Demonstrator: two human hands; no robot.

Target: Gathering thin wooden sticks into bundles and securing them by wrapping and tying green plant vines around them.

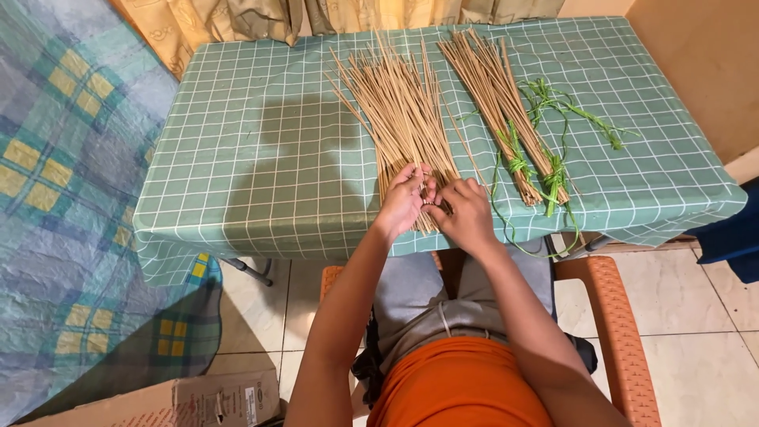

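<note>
A loose fan of thin tan sticks (pixel 399 111) lies in the middle of the table, covered by a green checked cloth (pixel 261 158). My left hand (pixel 402 202) and my right hand (pixel 466 212) rest side by side on the near ends of these sticks, fingers curled and pinching a few of them. To the right lie two bundles of the same sticks (pixel 506 119), each tied near its near end with green string (pixel 553 178). Loose green string (pixel 565 103) trails beside them.
An orange plastic chair (pixel 613 316) is under me. A blue and yellow plaid blanket (pixel 63 198) covers the left side. A cardboard box (pixel 182 403) sits on the tiled floor at lower left. Curtains (pixel 316 16) hang behind the table, and a wall stands at right.
</note>
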